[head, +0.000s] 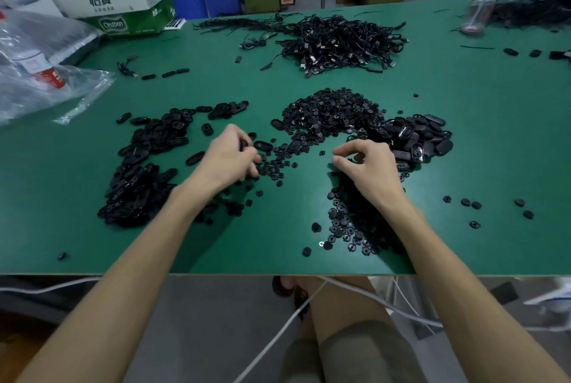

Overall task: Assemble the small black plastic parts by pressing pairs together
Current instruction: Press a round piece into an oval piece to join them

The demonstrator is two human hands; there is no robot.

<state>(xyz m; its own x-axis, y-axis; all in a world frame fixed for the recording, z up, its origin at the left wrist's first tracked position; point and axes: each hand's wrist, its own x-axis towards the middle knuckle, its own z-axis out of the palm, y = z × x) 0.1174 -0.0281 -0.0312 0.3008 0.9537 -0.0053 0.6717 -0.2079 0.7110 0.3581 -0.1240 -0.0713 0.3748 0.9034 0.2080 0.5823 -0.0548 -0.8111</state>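
A green table (463, 123) carries heaps of small black plastic parts. Oval shells lie in a long heap (145, 166) at the left and in a smaller heap (423, 135) at the right. A mound of small round pieces (333, 110) sits in the middle, and more round pieces (349, 222) are scattered under my right forearm. My left hand (228, 157) is curled, with a black oval part (244, 144) between its fingers. My right hand (367, 163) hovers with thumb and forefinger pinched close together; I cannot tell whether a small piece is between them.
A tangle of black cables (343, 42) lies at the back centre. Clear plastic bags (40, 73) and a cardboard box (123, 8) stand at the back left, a bottle (482, 2) at the back right. White cords (278, 333) hang below the table's near edge.
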